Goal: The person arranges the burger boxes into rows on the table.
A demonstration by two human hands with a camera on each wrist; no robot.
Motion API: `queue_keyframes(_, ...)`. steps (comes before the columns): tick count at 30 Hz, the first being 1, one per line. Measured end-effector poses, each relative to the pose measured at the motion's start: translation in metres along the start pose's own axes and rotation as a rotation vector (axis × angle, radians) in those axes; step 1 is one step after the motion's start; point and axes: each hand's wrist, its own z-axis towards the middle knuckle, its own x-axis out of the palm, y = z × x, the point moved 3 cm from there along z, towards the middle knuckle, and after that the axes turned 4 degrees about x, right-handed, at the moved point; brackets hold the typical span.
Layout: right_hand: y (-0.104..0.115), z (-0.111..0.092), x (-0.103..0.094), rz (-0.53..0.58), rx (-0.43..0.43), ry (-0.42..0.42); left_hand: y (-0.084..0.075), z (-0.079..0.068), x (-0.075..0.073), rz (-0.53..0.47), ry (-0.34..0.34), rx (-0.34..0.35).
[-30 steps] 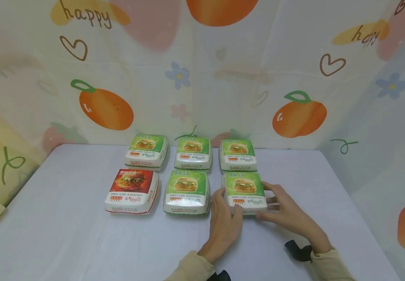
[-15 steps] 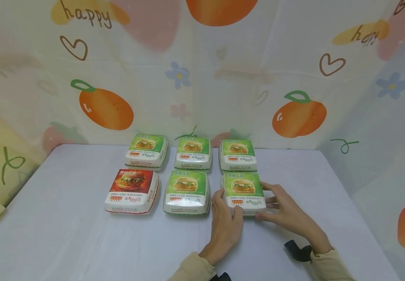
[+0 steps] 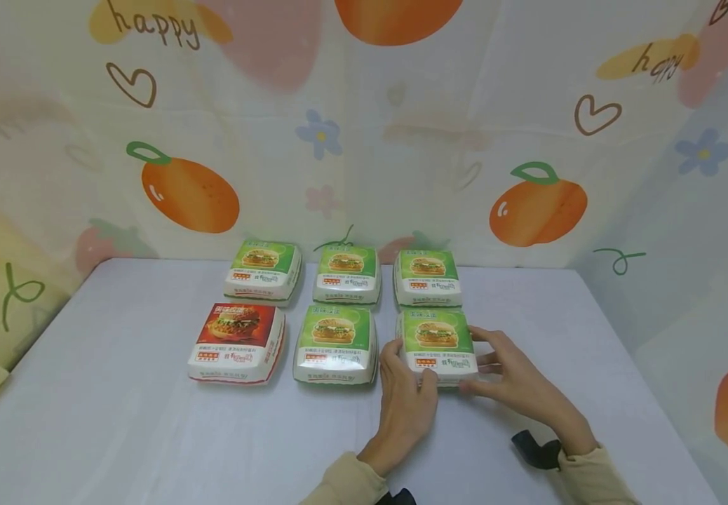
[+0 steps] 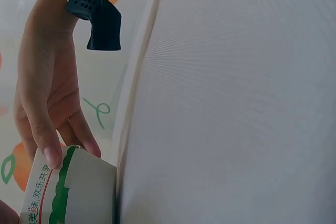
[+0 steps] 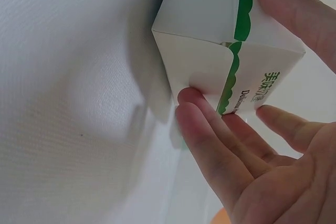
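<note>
Both hands hold the front right burger box point(image 3: 437, 340), which is white and green with a burger picture on its lid. The left hand point(image 3: 405, 407) grips its left side, with the thumb on the front face. The right hand point(image 3: 518, 386) has its fingers along the right side and its thumb at the front right corner. In the left wrist view, the left thumb presses the printed face of the box point(image 4: 86, 192). Seen from the right wrist, the right fingers and thumb point(image 5: 294, 24) touch two faces of the box point(image 5: 202, 9). Its underside is hidden.
Left of the held box sits another green burger box point(image 3: 334, 344), then a red one point(image 3: 238, 344). Behind them stand three green boxes in a back row, the rightmost box point(image 3: 428, 277) close behind the held one. A white cloth covers the table point(image 3: 149, 435); a printed curtain point(image 3: 364, 140) hangs behind.
The held box has shifted slightly left and straightened a little, with the left hand moving marginally. In the last half second both hands and the box have stayed nearly still.
</note>
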Motion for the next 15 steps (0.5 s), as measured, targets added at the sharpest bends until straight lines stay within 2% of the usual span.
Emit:
queue_keyframes(6,-0.0008,0.0002,0.0001,0.000,0.011,0.000,0.0001,0.0006,0.0003,0.002,0.023,0.003)
queue_keyframes(15,-0.0013,0.0007,0.0021,0.008,-0.005,-0.001,-0.0008,0.0005,-0.0015,0.021,0.017,-0.004)
